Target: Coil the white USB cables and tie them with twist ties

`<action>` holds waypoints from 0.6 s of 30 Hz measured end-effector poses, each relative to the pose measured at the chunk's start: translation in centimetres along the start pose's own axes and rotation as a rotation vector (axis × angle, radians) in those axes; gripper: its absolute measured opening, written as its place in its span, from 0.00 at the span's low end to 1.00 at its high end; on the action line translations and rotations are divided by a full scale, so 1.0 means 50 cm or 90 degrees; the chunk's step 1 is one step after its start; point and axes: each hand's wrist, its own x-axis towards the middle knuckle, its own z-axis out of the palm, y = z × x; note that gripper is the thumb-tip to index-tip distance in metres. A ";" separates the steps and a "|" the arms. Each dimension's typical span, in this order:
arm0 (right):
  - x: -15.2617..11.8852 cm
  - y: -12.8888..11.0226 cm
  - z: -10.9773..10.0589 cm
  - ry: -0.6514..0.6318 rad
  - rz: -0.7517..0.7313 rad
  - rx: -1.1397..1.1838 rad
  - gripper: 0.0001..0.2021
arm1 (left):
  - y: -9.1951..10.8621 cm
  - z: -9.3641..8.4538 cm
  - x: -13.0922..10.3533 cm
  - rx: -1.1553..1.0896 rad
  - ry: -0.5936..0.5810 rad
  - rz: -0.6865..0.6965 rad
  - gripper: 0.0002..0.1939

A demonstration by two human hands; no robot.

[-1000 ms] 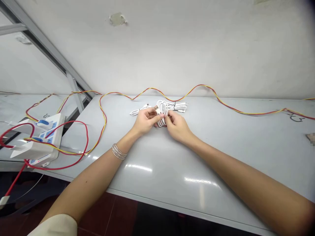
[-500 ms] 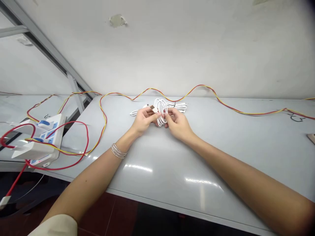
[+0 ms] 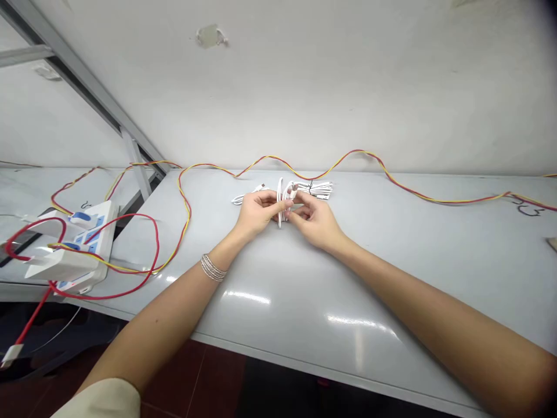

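A coiled white USB cable point(image 3: 279, 203) is held above the table between both my hands, its loops seen nearly edge-on. My left hand point(image 3: 256, 213) pinches the loops from the left, thumb in front. From the right, my right hand point(image 3: 317, 219) closes its thumb and fingers on the coil, close to a plug end. Behind the right fingers lies a bundle of white cable point(image 3: 319, 190) bound with a black tie. Another white cable point(image 3: 238, 200) shows behind my left hand, partly hidden.
A white power strip point(image 3: 102, 238) with chargers and red cords point(image 3: 154, 238) stands at the left. A twisted red-yellow wire point(image 3: 261, 158) runs along the wall at the back of the grey table point(image 3: 296, 307). Black ties point(image 3: 528, 210) lie at the right.
The coil has turned from facing me to nearly edge-on. The plug that stuck out by my left fingers now shows at my right fingers.
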 end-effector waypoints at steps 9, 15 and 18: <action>0.015 0.003 0.003 0.153 0.089 0.112 0.13 | 0.000 -0.003 0.007 0.071 0.133 0.143 0.14; 0.020 -0.007 -0.001 0.250 0.150 0.183 0.08 | -0.001 -0.014 0.013 -0.007 0.207 0.103 0.18; 0.021 -0.012 -0.003 0.265 0.173 0.208 0.08 | 0.002 -0.015 0.015 -0.066 0.198 0.066 0.21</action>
